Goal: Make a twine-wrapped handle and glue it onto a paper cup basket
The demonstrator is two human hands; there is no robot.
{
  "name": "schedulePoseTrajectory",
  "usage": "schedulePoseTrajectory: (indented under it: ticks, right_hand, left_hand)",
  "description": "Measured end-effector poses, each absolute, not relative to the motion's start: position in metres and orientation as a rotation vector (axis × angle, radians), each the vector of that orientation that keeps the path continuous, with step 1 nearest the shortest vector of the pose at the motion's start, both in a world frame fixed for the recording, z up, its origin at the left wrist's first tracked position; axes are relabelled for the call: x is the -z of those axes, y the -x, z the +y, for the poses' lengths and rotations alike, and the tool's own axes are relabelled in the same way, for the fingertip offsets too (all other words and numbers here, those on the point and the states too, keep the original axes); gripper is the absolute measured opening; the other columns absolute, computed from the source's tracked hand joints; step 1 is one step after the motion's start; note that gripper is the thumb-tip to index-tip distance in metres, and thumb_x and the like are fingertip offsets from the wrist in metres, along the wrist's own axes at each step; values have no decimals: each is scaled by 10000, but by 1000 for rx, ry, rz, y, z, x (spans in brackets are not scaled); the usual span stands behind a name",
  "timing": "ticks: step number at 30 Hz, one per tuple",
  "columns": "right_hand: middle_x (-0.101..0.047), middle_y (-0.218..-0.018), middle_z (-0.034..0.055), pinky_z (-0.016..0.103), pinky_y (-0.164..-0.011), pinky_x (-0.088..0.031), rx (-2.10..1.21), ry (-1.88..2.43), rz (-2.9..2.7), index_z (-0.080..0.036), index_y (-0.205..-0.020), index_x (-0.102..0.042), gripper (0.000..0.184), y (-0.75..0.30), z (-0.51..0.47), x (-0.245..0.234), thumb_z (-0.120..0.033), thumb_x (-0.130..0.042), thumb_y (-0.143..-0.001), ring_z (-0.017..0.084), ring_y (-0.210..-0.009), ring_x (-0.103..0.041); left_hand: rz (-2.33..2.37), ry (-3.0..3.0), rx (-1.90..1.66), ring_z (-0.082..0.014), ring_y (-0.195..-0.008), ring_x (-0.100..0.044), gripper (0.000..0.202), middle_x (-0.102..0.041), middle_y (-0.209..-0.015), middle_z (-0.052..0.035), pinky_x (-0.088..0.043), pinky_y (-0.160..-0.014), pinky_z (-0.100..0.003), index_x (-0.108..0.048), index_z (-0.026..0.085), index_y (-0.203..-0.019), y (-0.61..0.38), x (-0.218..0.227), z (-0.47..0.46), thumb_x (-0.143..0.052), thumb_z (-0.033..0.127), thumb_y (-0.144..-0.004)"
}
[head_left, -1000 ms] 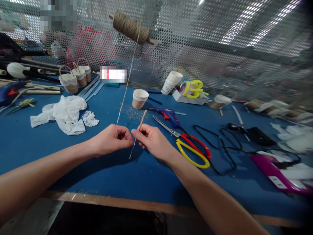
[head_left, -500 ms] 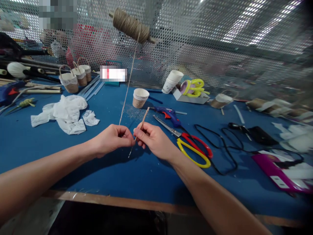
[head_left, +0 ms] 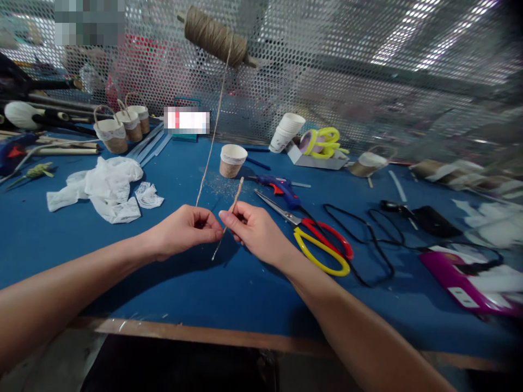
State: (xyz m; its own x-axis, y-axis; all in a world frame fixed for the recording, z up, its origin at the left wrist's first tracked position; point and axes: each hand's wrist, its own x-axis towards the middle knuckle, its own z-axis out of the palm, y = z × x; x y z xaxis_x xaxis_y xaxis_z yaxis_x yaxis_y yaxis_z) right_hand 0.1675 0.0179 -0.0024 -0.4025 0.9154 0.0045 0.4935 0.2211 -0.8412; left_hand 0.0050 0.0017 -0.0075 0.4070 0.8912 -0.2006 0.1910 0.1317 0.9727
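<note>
My left hand (head_left: 186, 231) is closed, pinching a strand of brown twine (head_left: 212, 130) that runs up to a spool of twine (head_left: 214, 39) hung on the mesh wall. My right hand (head_left: 255, 231) is closed on a thin stick (head_left: 235, 198), partly wrapped in twine, tilted up and to the right. Its bare lower end pokes out below the fingers. Both hands meet just above the blue table (head_left: 229, 283).
Yellow and red scissors (head_left: 316, 239) and a blue glue gun (head_left: 284, 190) lie right of my hands. A twine-wrapped cup (head_left: 232, 159), stacked paper cups (head_left: 288, 130), small baskets (head_left: 110, 133), white lace cloth (head_left: 102, 188), black cable (head_left: 368, 239) and a pink box (head_left: 466, 280) lie around.
The hands stay together at the stick, with only small finger movements. The view has shifted slightly, so everything sits a little lower and further left.
</note>
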Motion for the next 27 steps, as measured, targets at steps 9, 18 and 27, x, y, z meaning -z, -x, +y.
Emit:
schedulePoseTrajectory:
  ticks: [9, 18, 27]
  right_hand:
    - [-422, -515, -50, 216, -443, -321, -1128, 1235, -1895, -182, -605, -406, 325, -164, 17, 8, -440, -517, -769, 70, -462, -390]
    - [-445, -557, -45, 204, -454, -367, -1296, 1122, -1858, -170, -666, -451, 268, -169, 19, 6, -401, -505, -790, 62, -469, -430]
    - [-431, -483, -48, 221, -447, -313, -1091, 1263, -1937, -171, -626, -435, 323, -167, 20, 6, -443, -481, -794, 66, -436, -383]
  left_hand:
    - [1068, -1279, -693, -44, -450, -306, 164, -436, -501, 64, -202, -432, -196, -512, 133, -586, -8, 10, 1, -621, 242, -641]
    - [1009, -1353, -692, -60, -530, -384, 149, -480, -584, 46, -271, -505, -209, -537, 127, -642, -5, 9, 3, -614, 249, -677]
    - [1064, -1400, -688, -65, -512, -364, 163, -438, -554, 57, -265, -503, -217, -527, 137, -630, -6, 9, 2, -593, 279, -676]
